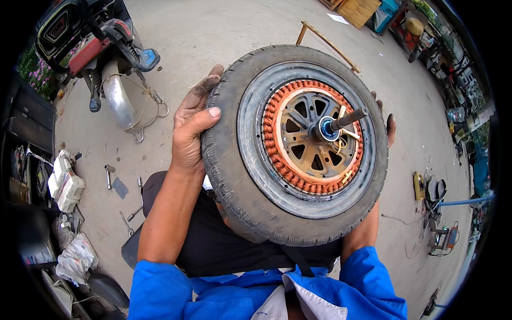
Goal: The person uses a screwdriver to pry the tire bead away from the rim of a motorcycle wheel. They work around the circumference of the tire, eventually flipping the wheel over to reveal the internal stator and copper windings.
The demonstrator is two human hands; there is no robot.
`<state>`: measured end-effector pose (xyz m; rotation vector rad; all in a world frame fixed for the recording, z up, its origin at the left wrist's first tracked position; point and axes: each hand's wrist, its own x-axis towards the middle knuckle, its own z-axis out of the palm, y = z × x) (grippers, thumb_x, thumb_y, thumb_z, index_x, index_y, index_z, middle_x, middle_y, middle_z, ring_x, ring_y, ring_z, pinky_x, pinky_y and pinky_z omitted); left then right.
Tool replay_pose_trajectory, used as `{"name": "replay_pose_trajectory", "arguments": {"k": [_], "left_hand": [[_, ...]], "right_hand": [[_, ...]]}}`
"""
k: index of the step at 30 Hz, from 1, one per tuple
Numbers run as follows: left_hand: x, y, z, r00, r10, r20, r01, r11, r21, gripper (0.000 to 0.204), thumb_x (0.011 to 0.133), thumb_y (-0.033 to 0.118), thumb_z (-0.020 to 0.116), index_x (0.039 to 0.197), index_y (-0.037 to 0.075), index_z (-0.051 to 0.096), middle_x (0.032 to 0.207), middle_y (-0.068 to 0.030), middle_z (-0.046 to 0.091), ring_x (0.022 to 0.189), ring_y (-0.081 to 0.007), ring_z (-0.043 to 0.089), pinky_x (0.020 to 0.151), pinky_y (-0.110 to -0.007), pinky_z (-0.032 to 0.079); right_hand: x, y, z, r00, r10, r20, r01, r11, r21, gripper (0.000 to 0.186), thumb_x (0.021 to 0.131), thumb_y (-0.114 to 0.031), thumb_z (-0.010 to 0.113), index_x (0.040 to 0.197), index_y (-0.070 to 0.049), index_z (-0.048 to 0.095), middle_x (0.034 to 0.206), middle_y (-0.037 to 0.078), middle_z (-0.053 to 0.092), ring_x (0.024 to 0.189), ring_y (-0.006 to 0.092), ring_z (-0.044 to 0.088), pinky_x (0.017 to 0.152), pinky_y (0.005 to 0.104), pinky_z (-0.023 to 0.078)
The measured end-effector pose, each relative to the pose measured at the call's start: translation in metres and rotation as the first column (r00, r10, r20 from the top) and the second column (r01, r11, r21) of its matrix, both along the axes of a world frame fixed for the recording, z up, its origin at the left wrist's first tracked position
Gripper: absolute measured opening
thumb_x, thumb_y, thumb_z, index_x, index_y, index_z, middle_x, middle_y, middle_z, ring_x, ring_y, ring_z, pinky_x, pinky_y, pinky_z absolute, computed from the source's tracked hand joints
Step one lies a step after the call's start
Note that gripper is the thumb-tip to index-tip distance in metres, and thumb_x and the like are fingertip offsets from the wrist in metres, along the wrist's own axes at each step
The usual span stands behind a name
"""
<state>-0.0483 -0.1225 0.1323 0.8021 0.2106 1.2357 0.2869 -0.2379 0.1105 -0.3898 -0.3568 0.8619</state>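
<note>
Between my two hands I hold up a hub motor wheel (234, 176), its black tyre worn and dusty. Its open face tilts up toward me. Inside the grey rim (250, 154) sits a stator ringed with copper windings (274, 160), and an axle (349, 118) sticks out of its middle with short wires beside it. My left hand (193, 120) presses on the tyre's left side, thumb on the tread and dirty fingers reaching behind. My right hand (391, 129) grips the far right side; only some fingertips show past the tyre, the palm being hidden.
At upper left stands part of a vehicle with a silver mudguard (117, 101). A socket tool (109, 176) and wrenches lie on the concrete left of my legs. Beyond the wheel is a wooden frame (330, 45). White blocks (65, 184) and bags line the left; tools (442, 237) lie at right.
</note>
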Motion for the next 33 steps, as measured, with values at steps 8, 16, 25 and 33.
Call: {"name": "replay_pose_trajectory", "arguments": {"k": [8,16,25,33], "left_hand": [[0.002,-0.002,0.000,1.000,-0.020,-0.001,0.020,0.996,-0.089,0.054,0.078,-0.001,0.060,0.131,-0.008,0.055,0.146,-0.0182,0.051,0.130,-0.0267,0.054,0.112,-0.040,0.045],[0.000,-0.001,-0.001,0.999,-0.034,-0.028,0.030,0.992,-0.124,0.054,0.079,-0.001,0.060,0.132,-0.010,0.054,0.136,-0.0189,0.056,0.121,-0.0253,0.060,0.104,-0.036,0.051],[-0.001,-0.003,0.001,0.999,-0.046,-0.020,0.044,0.992,-0.121,0.054,0.079,-0.003,0.060,0.132,-0.009,0.053,0.128,-0.0195,0.060,0.113,-0.0237,0.064,0.100,-0.035,0.054],[-0.005,-0.008,0.001,0.999,-0.005,-0.033,0.005,1.000,-0.024,0.054,0.078,-0.001,0.062,0.130,-0.011,0.054,0.154,-0.0252,0.038,0.135,-0.0283,0.049,0.111,-0.036,0.044]], "right_hand": [[-0.003,0.000,0.005,0.998,0.003,-0.066,-0.009,0.995,-0.098,0.056,0.089,-0.042,0.059,0.131,-0.004,0.055,0.143,0.017,0.053,0.139,0.0351,0.045,0.119,0.0547,0.034],[-0.015,0.002,0.010,0.998,0.000,-0.064,-0.012,0.983,-0.183,0.058,0.090,-0.043,0.056,0.136,-0.006,0.050,0.144,0.017,0.051,0.139,0.0349,0.046,0.119,0.0547,0.035],[-0.018,-0.004,0.006,0.996,0.092,0.006,-0.088,0.970,-0.227,0.061,0.092,-0.045,0.054,0.142,-0.011,0.043,0.148,0.014,0.047,0.141,0.0331,0.044,0.120,0.0538,0.035],[-0.030,-0.005,0.002,0.994,0.106,0.007,-0.101,0.965,-0.243,0.060,0.093,-0.045,0.053,0.143,-0.012,0.043,0.148,0.012,0.048,0.141,0.0325,0.044,0.120,0.0539,0.035]]}}
